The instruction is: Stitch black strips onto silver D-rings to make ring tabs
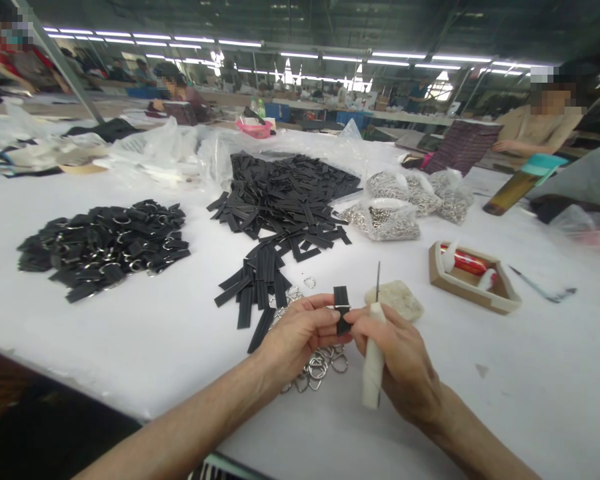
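Observation:
My left hand (305,327) pinches a short black strap (341,297) upright, with a metal D-ring (343,307) across it. In my right hand (400,353) is a thin-bladed tool with a white wrapped handle (373,373), its narrow dark metal end pointing up. The right fingertips touch the strap's lower right edge. Loose D-rings (317,367) lie under and beside my left hand, partly hidden by it. Several flat black straps (265,267) lie just beyond. A pale, irregular flat block (397,300) rests behind my right hand.
A big heap of black straps (290,190) lies ahead, and a pile of straps with rings (110,243) at left. Bags of rings (385,220), an open cardboard box (480,293) with a red tube and a bottle (517,187) stand right. A co-worker (545,127) is across the table.

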A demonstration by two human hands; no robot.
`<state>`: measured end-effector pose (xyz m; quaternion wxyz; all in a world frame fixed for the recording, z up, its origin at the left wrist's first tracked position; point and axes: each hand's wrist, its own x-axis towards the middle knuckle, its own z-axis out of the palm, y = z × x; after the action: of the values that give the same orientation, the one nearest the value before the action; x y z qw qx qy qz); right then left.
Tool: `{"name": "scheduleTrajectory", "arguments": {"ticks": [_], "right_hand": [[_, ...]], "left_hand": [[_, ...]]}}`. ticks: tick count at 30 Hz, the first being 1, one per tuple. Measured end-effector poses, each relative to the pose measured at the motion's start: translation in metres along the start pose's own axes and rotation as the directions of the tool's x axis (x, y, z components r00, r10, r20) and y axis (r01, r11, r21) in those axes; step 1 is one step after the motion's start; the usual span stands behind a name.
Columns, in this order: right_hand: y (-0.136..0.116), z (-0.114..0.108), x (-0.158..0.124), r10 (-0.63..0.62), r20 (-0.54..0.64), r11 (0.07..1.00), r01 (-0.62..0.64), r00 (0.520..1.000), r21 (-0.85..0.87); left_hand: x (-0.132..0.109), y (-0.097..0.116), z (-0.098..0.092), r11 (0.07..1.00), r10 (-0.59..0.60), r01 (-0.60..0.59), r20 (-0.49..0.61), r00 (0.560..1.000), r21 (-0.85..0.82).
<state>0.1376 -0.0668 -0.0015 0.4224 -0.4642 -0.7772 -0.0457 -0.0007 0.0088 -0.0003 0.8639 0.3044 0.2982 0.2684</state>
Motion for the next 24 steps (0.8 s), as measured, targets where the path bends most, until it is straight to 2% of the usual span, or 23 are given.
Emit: {"name": "scheduleTrajectory", "arguments": {"ticks": [2,5,11,21,24], "right_hand": [[0.0,0.002,-0.004,0.116,-0.024,0.993,-0.116,0.993,0.032],[-0.001,0.006,-0.008,0.28,-0.059,0.956,-0.273,0.958,0.103],[-0.008,0.006,0.002,0.521,-0.085,0.84,-0.492,0.85,0.227],[-0.012,-0.003,0.011,0.647,-0.086,0.747,-0.607,0.757,0.272],[-0.012,-0.005,0.013,0.682,-0.054,0.703,-0.634,0.729,0.322]], "left_hand": [[0.001,-0.001,-0.002,1.0,0.004,-0.004,0.024,1.0,-0.012],[0.002,-0.002,-0.002,1.0,0.003,-0.003,-0.012,1.0,0.006],[-0.002,-0.004,0.006,0.994,0.042,-0.029,-0.129,0.991,0.102],[-0.008,-0.011,0.009,0.934,0.198,-0.213,0.082,0.977,0.288],[-0.009,-0.009,0.01,0.898,0.206,-0.219,0.077,0.976,0.38]]}}
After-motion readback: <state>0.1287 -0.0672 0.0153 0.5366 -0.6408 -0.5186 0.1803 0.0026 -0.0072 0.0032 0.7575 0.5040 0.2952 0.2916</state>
